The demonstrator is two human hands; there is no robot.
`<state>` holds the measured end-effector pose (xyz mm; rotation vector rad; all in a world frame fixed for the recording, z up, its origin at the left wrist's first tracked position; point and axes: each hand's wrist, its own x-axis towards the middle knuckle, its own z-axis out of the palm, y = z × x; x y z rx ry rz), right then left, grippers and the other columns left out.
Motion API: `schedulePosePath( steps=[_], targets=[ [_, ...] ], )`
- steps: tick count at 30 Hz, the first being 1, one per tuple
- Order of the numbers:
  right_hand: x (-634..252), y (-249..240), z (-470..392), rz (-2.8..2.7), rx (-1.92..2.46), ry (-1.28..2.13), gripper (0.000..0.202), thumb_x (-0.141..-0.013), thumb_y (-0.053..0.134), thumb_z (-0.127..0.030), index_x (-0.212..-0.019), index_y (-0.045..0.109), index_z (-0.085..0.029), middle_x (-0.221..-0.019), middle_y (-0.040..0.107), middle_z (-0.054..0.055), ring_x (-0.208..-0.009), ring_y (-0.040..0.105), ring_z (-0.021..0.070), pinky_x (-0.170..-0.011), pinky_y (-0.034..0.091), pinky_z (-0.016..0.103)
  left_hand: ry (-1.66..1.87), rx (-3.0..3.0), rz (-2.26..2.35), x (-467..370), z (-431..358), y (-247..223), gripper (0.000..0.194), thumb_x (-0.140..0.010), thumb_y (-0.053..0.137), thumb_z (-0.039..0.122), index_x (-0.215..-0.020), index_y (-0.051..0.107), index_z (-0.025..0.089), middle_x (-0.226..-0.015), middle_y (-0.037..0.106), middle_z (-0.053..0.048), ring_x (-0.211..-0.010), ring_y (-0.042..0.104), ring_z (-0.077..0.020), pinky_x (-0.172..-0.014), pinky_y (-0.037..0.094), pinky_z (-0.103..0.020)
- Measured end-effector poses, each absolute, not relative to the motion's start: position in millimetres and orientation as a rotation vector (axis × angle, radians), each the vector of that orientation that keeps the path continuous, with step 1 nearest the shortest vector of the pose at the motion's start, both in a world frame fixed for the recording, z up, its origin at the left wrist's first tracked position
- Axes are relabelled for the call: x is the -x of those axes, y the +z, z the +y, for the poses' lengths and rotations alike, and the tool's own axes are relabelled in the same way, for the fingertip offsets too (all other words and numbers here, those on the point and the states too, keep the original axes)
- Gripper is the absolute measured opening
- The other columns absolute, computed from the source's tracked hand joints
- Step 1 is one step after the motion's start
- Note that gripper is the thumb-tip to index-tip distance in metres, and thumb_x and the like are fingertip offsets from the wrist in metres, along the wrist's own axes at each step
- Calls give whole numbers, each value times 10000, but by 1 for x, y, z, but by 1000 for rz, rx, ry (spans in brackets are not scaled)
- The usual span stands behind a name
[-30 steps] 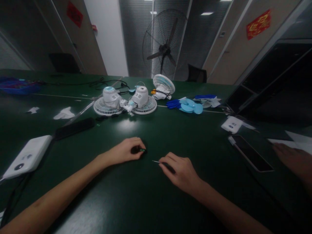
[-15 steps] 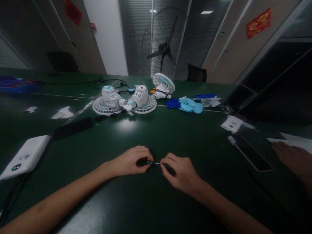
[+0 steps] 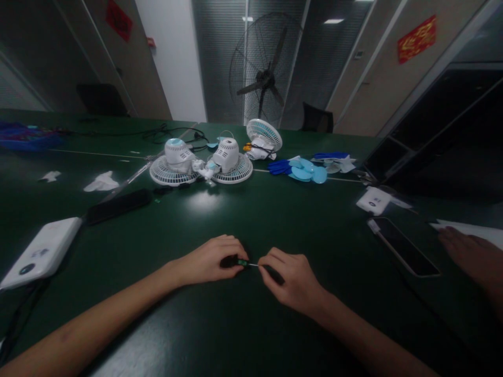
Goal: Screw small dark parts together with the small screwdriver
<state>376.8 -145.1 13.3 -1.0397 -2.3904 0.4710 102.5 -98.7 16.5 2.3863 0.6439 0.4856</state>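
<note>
In the head view a small screwdriver (image 3: 243, 262) with a green and black handle lies level between my hands, low over the table. My left hand (image 3: 220, 257) is closed around its handle end, thumb below and fingers above. The thin metal shaft points right, where the fingertips of my right hand (image 3: 288, 275) pinch its far end. My fingers hide part of the handle and the tip of the shaft.
Beyond my hands stand white fan heads (image 3: 176, 162) and light-blue fan blades (image 3: 308, 170). A white power bank (image 3: 41, 254) lies left, a phone (image 3: 404, 246) right. Another person's hand (image 3: 471, 254) rests on white paper at the right edge of the green table (image 3: 204, 330).
My hands and the screwdriver stay almost still. At the right, the white paper under the other person's hand has shifted slightly.
</note>
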Motion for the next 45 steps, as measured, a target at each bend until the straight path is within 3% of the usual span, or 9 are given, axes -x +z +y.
schedulePosePath(
  steps=[16, 22, 29, 38, 45],
  targets=[
    [-376, 7, -144, -2445, 1043, 406, 163, -1068, 557, -236, -1117, 710, -210, -1001, 714, 40, -775, 656, 157, -645, 458, 273, 471, -2405, 632, -103, -99, 18, 152, -1018, 654, 273, -1162, 681, 237, -1083, 714, -52, -1021, 645, -223, -971, 466, -373],
    [-377, 4, -144, -2413, 1020, 375, 179, -1079, 533, -246, -1115, 705, -213, -991, 709, 34, -749, 650, 152, -627, 442, 280, 380, -2439, 622, -100, -102, 22, 351, -930, 712, 219, -1272, 645, 253, -1185, 683, -69, -1106, 621, -258, -1093, 413, -454],
    [-377, 7, -145, -2405, 1043, 405, 181, -1077, 539, -243, -1133, 708, -214, -1006, 715, 37, -757, 650, 147, -637, 456, 277, 415, -2328, 593, -89, -92, 24, 258, -1045, 606, 233, -1290, 680, 265, -1210, 670, -82, -1173, 621, -239, -1100, 454, -434],
    [-378, 8, -145, -2381, 998, 440, 193, -1085, 536, -239, -1132, 717, -192, -999, 714, 44, -737, 640, 133, -624, 482, 254, 583, -2312, 1104, -2, -24, 11, 336, -1076, 502, 371, -1312, 699, 236, -1277, 652, -107, -1102, 643, -262, -975, 532, -424],
    [-378, 10, -145, -2380, 991, 462, 174, -1073, 564, -223, -1141, 720, -182, -1000, 712, 41, -739, 643, 132, -626, 502, 253, 672, -2243, 1521, 67, 0, 4, 472, -1007, 558, 537, -1302, 717, 205, -1225, 653, -108, -974, 640, -257, -877, 526, -376]
  ],
)
